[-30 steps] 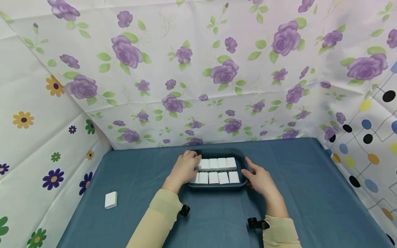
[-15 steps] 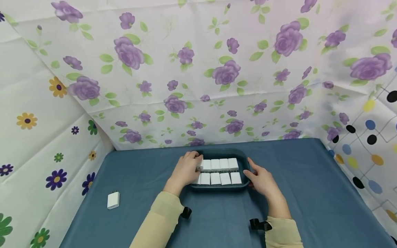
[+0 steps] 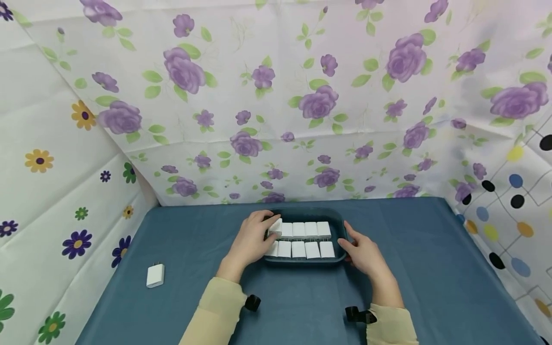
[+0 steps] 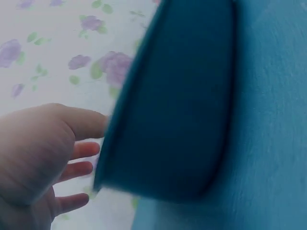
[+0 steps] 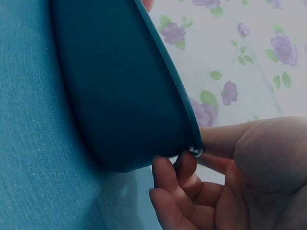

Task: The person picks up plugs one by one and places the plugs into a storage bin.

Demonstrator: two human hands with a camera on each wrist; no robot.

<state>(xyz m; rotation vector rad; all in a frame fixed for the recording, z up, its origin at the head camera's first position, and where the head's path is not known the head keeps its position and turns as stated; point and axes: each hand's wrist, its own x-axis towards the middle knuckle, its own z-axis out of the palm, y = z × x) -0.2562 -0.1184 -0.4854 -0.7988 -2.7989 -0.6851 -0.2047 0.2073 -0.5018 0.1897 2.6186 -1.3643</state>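
A dark blue-green tray (image 3: 302,260) stands near the back of the table, holding two rows of white phone chargers (image 3: 298,230), some with metal prongs showing. At its left end, my left hand (image 3: 249,244) has thumb and index finger about the leftmost charger (image 3: 276,227) of the back row, which looks slightly tilted. In the left wrist view, the other fingers spread beyond the tray's rim, and the charger is hidden. My right hand (image 3: 363,251) grips the tray's right end, thumb over the rim and fingers curled outside, as the right wrist view also shows.
One more white charger (image 3: 155,275) lies alone on the blue cloth table (image 3: 194,239), left of the tray, prongs pointing away. Floral sheets (image 3: 284,158) hang along the back and sides. Each wrist wears a black strap mount (image 3: 252,303).
My left hand has shifted slightly left and toward me, its fingers baring more of the leftmost back charger. My right hand stays on the tray's end. The view has drifted slightly.
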